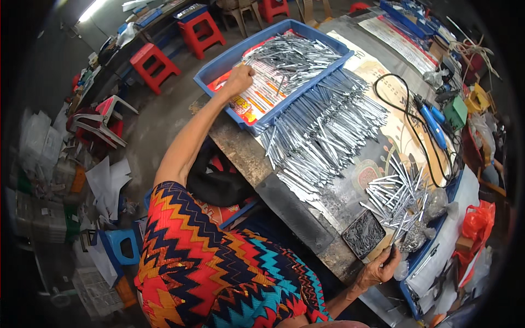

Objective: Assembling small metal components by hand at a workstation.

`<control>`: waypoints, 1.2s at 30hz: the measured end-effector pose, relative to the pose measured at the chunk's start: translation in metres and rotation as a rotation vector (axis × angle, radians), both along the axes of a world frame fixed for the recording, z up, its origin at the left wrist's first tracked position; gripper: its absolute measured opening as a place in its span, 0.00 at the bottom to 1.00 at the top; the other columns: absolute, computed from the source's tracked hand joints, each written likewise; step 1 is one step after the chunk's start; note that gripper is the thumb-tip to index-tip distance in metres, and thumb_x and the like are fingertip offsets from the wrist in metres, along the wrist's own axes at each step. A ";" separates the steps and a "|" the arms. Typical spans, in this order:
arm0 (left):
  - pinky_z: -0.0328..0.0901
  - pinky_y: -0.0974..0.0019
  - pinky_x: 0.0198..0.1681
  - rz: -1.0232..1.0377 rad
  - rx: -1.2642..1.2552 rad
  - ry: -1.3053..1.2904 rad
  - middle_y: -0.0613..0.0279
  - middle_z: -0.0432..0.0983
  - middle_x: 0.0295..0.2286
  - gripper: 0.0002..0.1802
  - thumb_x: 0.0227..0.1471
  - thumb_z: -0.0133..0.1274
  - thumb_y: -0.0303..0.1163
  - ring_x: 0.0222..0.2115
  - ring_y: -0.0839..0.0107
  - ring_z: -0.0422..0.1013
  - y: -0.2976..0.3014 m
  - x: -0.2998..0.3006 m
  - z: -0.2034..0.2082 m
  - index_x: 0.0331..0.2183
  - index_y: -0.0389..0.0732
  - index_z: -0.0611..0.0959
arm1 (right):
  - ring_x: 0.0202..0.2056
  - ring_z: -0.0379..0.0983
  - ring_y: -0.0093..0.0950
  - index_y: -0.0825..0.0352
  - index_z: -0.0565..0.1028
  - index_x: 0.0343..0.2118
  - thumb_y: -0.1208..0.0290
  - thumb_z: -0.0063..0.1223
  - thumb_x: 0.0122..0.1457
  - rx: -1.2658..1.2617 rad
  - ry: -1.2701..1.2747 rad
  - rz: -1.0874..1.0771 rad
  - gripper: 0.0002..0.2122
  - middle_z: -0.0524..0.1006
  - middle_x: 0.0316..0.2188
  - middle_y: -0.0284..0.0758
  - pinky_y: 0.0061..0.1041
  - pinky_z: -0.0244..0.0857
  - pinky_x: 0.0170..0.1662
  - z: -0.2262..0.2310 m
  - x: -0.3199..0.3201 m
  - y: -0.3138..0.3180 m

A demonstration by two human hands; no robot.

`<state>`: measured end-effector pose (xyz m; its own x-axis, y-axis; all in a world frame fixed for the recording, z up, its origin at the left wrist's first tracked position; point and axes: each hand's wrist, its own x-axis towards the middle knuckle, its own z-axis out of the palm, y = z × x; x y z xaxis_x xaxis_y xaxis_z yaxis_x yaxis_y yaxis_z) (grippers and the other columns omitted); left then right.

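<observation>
My left hand [239, 80] is closed over the left part of a blue plastic tray [205, 76], beside a heap of thin metal rods [295, 54]. What its curled fingers hold, if anything, is hidden. At the table's near right edge, my right hand [378, 269] pinches something small and dark between thumb and fingers. Next to it sits a square dark box [363, 234] full of small dark pins. Just beyond lies a loose pile of silvery rods [396, 194]. Dense rows of similar slim rods [328, 131] cover the table alongside the tray.
A blue corded hand tool [433, 127] with a looped black cable rests on the right of the table. Clear bags [418, 235] with small metal bits lie near my right hand. Red stools [154, 65] stand on the floor at the far left. A red bag [477, 227] hangs at right.
</observation>
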<state>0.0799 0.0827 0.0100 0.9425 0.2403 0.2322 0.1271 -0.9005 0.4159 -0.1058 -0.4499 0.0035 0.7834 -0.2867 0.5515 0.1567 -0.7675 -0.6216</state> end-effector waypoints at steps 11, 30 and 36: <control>0.61 0.52 0.45 0.345 0.052 -0.006 0.45 0.71 0.38 0.16 0.40 0.47 0.26 0.41 0.46 0.66 0.064 0.067 -0.042 0.36 0.35 0.75 | 0.32 0.69 0.28 0.75 0.70 0.39 0.77 0.45 0.56 -0.039 0.063 -0.062 0.09 0.73 0.32 0.40 0.23 0.62 0.38 -0.001 -0.002 0.000; 0.58 0.52 0.49 0.412 0.049 0.155 0.45 0.58 0.45 0.20 0.41 0.49 0.26 0.48 0.48 0.58 0.054 0.095 -0.049 0.40 0.33 0.72 | 0.31 0.68 0.28 0.77 0.69 0.37 0.80 0.44 0.56 -0.122 0.117 -0.072 0.07 0.72 0.30 0.41 0.23 0.63 0.37 0.004 0.007 0.013; 0.57 0.51 0.50 0.450 0.026 0.165 0.46 0.57 0.46 0.21 0.39 0.51 0.28 0.49 0.49 0.54 0.040 0.095 -0.044 0.41 0.34 0.73 | 0.30 0.68 0.27 0.76 0.69 0.37 0.80 0.44 0.55 -0.131 0.119 -0.073 0.07 0.72 0.30 0.40 0.22 0.63 0.36 0.005 0.009 0.017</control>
<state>0.1751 0.1228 -0.0338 0.7708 0.6292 0.1001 0.5693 -0.7507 0.3352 -0.0964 -0.4328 0.0081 0.8252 -0.2770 0.4922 0.0291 -0.8494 -0.5269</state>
